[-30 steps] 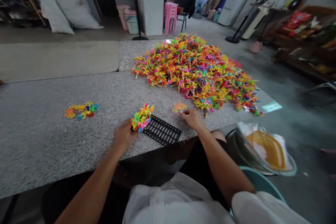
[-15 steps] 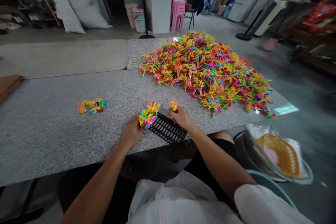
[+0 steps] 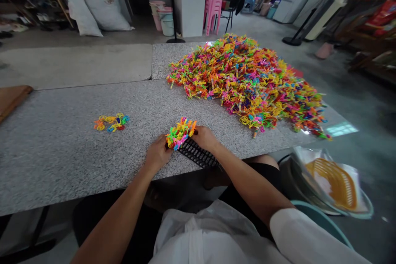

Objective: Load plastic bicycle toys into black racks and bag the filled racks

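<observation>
A black plastic grid rack (image 3: 199,154) lies at the near edge of the granite table (image 3: 62,148). Its left end carries a tight cluster of bright plastic pieces (image 3: 180,133). My left hand (image 3: 158,154) grips the cluster and rack end from the left. From the right, my right hand (image 3: 204,137) presses its fingertips against the same cluster; the small piece in its fingers is hidden among the others. A big heap of multicoloured plastic pieces (image 3: 247,80) covers the far right of the table.
A small bunch of coloured pieces (image 3: 111,122) lies apart at the left. A wooden board (image 3: 10,99) pokes in at the left edge. Beside my right knee stands a basin with an orange basket (image 3: 332,181). Fan stand, stools and sacks are on the floor behind.
My right hand picked an orange piece off the table near the heap, carried it left and brought it to the cluster on the rack. The view shifted slightly.
</observation>
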Motion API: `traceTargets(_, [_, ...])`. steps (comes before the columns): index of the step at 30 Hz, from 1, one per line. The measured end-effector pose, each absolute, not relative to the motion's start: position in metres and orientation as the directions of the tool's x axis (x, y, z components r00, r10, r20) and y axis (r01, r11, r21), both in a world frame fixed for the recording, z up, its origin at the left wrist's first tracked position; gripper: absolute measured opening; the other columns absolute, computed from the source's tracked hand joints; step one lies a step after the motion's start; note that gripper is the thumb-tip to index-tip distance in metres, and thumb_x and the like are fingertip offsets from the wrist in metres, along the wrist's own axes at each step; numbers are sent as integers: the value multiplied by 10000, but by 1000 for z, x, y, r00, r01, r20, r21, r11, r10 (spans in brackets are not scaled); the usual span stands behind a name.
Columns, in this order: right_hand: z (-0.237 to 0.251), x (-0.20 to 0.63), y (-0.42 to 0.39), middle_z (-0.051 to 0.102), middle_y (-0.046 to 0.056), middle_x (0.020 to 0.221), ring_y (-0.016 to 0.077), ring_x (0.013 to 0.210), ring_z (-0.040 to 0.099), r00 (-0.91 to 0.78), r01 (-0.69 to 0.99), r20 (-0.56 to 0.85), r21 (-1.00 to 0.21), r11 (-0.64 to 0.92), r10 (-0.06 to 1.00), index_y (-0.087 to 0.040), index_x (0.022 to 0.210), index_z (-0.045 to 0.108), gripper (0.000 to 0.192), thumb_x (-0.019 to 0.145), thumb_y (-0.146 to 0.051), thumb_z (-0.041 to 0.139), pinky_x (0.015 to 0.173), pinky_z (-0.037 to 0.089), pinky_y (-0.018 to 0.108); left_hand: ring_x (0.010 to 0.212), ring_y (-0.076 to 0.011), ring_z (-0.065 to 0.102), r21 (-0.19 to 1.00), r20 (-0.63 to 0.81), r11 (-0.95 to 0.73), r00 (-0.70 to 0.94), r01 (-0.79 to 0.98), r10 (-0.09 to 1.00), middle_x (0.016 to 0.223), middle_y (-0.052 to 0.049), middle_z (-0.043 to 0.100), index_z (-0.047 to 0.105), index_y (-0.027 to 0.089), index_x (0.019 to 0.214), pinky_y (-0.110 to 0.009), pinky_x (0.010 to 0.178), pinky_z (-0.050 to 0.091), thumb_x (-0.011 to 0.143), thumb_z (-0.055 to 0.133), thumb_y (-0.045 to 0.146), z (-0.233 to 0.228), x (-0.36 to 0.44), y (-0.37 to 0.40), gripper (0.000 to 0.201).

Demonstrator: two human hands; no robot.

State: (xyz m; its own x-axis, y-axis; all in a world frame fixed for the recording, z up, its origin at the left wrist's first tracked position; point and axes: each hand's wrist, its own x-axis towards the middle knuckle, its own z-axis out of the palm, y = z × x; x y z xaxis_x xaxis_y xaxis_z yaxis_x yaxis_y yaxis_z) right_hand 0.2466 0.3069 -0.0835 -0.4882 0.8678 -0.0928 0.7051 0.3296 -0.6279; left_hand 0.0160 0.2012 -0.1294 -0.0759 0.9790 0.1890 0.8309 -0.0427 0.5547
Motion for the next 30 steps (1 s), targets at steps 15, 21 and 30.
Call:
traceTargets(15, [-68, 290, 302, 824, 72, 1173, 195, 1078, 753, -358, 782, -34, -556, 280, 933, -209, 1230, 791, 238, 1083, -279, 617, 938, 507, 255, 958, -274, 737, 523, 150, -5, -86, 852, 985, 1093, -95, 752, 715, 225, 990, -351, 825, 568, 869, 580, 332, -122, 12, 203, 210])
traceTargets(21, [-59, 424, 309, 764, 216, 1306, 315, 1206, 732, 408, 871, 19, -306, -383, 913, -98, 1340, 714, 447, 1114, -457, 575, 1000, 530, 380, 841, -273, 717, 456, 96, 68, -125, 887, 987, 992, -90, 737, 693, 228, 925, -345, 731, 535, 890, 558, 442, -124, 8, 207, 256])
traceTargets(30, [-89, 410, 293, 805, 155, 1199, 264, 1132, 747, 189, 919, -16, -350, -183, 982, -160, 1209, 758, 284, 1109, -329, 554, 954, 508, 330, 875, -288, 727, 470, 174, 23, -118, 882, 978, 965, -75, 741, 698, 252, 893, -354, 733, 563, 859, 586, 441, -123, 8, 207, 223])
